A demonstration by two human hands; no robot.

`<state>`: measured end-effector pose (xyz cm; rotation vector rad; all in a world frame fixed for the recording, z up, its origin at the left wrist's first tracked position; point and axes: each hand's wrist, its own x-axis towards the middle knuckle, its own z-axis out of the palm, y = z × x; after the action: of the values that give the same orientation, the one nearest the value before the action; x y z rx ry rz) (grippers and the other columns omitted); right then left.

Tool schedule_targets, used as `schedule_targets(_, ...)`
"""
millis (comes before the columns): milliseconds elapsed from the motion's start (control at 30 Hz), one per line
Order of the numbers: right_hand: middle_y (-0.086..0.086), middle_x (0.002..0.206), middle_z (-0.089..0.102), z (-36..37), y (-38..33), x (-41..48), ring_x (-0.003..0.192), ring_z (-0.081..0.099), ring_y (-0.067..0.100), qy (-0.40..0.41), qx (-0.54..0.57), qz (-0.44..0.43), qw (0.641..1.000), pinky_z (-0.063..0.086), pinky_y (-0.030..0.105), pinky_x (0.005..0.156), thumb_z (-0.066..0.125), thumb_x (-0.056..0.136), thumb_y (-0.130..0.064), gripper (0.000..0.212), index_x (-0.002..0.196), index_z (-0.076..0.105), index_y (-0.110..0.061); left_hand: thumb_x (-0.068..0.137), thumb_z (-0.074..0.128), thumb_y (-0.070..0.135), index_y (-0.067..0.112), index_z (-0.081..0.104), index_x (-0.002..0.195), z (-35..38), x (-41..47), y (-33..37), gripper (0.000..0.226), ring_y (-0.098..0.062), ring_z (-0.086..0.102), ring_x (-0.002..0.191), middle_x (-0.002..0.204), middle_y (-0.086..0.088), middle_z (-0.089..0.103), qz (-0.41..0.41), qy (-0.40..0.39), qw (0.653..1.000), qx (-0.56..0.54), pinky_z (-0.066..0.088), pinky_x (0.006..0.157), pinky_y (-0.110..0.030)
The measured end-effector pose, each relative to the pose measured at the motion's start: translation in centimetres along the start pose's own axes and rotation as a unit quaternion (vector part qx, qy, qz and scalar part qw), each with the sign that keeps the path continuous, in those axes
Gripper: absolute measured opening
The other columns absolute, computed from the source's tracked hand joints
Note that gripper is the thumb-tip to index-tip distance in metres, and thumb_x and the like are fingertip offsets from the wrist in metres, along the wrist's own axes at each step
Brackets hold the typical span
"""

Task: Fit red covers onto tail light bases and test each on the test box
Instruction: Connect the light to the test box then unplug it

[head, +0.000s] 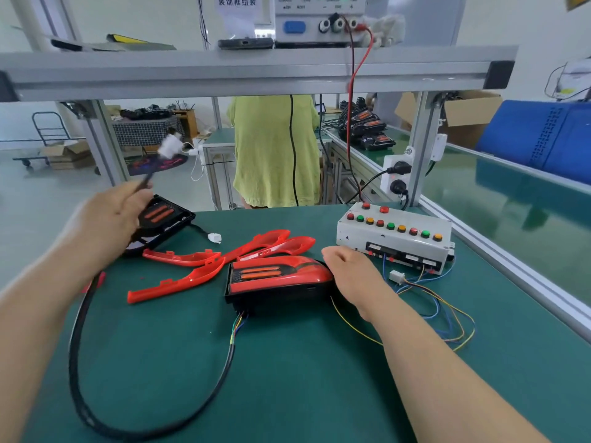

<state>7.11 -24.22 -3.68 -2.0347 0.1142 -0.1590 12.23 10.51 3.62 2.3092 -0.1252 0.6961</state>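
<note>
— How does the lamp in front of us look?

— We see a black plastic tail light base in the middle of the green table mat, with a glossy red plastic cover on top of it. Two orange strips show through a dark window in the cover. A bundle of coloured wires leaves its near side and joins a thick black cable that makes a big loop on the mat.

— And our hands?

— Our right hand rests against the right end of the lamp, fingers curled loosely. We cannot tell if it really grips it. Our left hand is raised and closed around the thin end of the black cable, which has a blurred white plug at its tip.

— What lies around?

— Several loose red curved covers lie just left of the lamp. Behind our left hand there is a second black base without cover. The white metal test box with coloured buttons stands to the right, near our right hand.
</note>
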Motion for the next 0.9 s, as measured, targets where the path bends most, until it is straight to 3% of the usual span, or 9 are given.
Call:
schedule_targets(100, 0.005, 0.076, 0.039, -0.1, -0.1, 0.1, 0.070, 0.031, 0.017, -0.002, -0.010, 0.000, 1.000, 0.024, 0.035, 0.063, 0.040, 0.097, -0.026, 0.031, 0.076, 0.043, -0.003, 0.105, 0.042, 0.035, 0.024, 0.063, 0.127, 1.5, 1.1, 0.6, 0.033, -0.039, 0.063, 0.096, 0.107, -0.017, 0.071, 0.076, -0.027, 0.975, 0.205, 0.050, 0.083, -0.046)
schedule_targets(167, 0.005, 0.071, 0.037, -0.2, -0.3, 0.0, 0.066, 0.030, 0.019, 0.012, -0.015, 0.003, 1.000, 0.024, 0.034, 0.061, 0.042, 0.095, -0.023, 0.028, 0.071, 0.043, -0.010, 0.104, 0.044, 0.032, 0.019, 0.064, 0.122, 2.8, 1.6, 1.7, 0.030, -0.039, 0.063, 0.094, 0.105, -0.014, 0.069, 0.131, -0.020, 0.963, 0.236, 0.052, 0.079, -0.049)
schedule_targets(233, 0.011, 0.068, 0.049, -0.6, -0.3, 0.0, 0.065, 0.046, 0.029, 0.040, -0.016, 0.010, 0.999, 0.039, 0.036, 0.061, 0.045, 0.094, -0.022, 0.028, 0.073, 0.053, -0.006, 0.101, 0.052, 0.018, 0.011, 0.067, 0.114, 4.2, 1.8, 3.3, 0.021, -0.038, 0.061, 0.087, 0.094, -0.014, 0.064, 0.229, 0.006, 0.946, 0.230, 0.051, 0.068, -0.047)
schedule_targets(300, 0.013, 0.092, 0.067, -1.2, -0.2, 0.2, 0.093, 0.061, 0.034, 0.072, -0.020, 0.020, 0.997, 0.052, 0.042, 0.081, 0.048, 0.095, -0.021, 0.028, 0.093, 0.065, 0.000, 0.093, 0.060, -0.002, 0.002, 0.070, 0.107, 5.5, 2.0, 4.9, 0.017, -0.039, 0.059, 0.082, 0.084, -0.018, 0.061, 0.321, 0.000, 0.923, 0.214, 0.051, 0.064, -0.049)
schedule_targets(433, 0.000, 0.104, 0.069, -3.1, 0.1, 1.0, 0.099, 0.062, 0.022, 0.098, -0.078, 0.014, 0.992, 0.052, 0.038, 0.089, 0.050, 0.096, -0.020, 0.016, 0.095, 0.065, -0.023, 0.069, 0.063, -0.031, -0.008, 0.072, 0.097, 8.3, 2.6, 7.2, 0.036, -0.041, 0.064, 0.079, 0.088, -0.024, 0.069, 0.419, -0.006, 0.889, 0.187, 0.055, 0.073, -0.050)
schedule_targets(533, 0.004, 0.116, 0.067, -4.7, 0.4, 1.3, 0.104, 0.060, 0.025, 0.101, -0.204, 0.027, 0.973, 0.049, 0.034, 0.088, 0.050, 0.092, -0.012, 0.025, 0.108, 0.067, -0.020, 0.063, 0.064, -0.032, -0.009, 0.073, 0.089, 10.2, 1.9, 8.3, 0.036, -0.038, 0.069, 0.088, 0.096, -0.023, 0.072, 0.476, -0.025, 0.863, 0.168, 0.044, 0.089, -0.044)
schedule_targets(633, 0.006, 0.115, 0.065, -6.3, 0.8, 1.5, 0.101, 0.059, 0.027, 0.068, -0.329, 0.084, 0.938, 0.052, 0.036, 0.087, 0.053, 0.086, -0.007, 0.032, 0.112, 0.066, -0.020, 0.068, 0.062, -0.029, -0.004, 0.072, 0.098, 12.3, 0.3, 8.2, 0.040, -0.035, 0.071, 0.089, 0.098, -0.018, 0.072, 0.438, -0.086, 0.879, 0.169, 0.045, 0.085, -0.037)
schedule_targets(767, 0.006, 0.104, 0.064, -7.4, 1.8, 1.4, 0.091, 0.060, 0.026, 0.004, -0.371, 0.136, 0.919, 0.055, 0.036, 0.086, 0.056, 0.082, -0.006, 0.025, 0.102, 0.066, -0.016, 0.097, 0.055, 0.006, 0.022, 0.067, 0.121, 13.2, -1.0, 6.8, 0.032, -0.026, 0.063, 0.105, 0.110, -0.004, 0.066, 0.274, -0.203, 0.927, 0.159, 0.048, 0.091, -0.041)
schedule_targets(900, 0.002, 0.067, 0.046, -8.0, 1.9, 1.2, 0.058, 0.041, 0.020, -0.010, -0.380, 0.134, 0.915, 0.035, 0.024, 0.051, 0.054, 0.076, -0.002, 0.021, 0.066, 0.045, -0.018, 0.103, 0.047, 0.008, 0.029, 0.066, 0.129, 13.2, -1.4, 5.5, 0.038, -0.023, 0.058, 0.111, 0.111, -0.003, 0.063, 0.144, -0.265, 0.949, 0.093, 0.041, 0.102, -0.040)
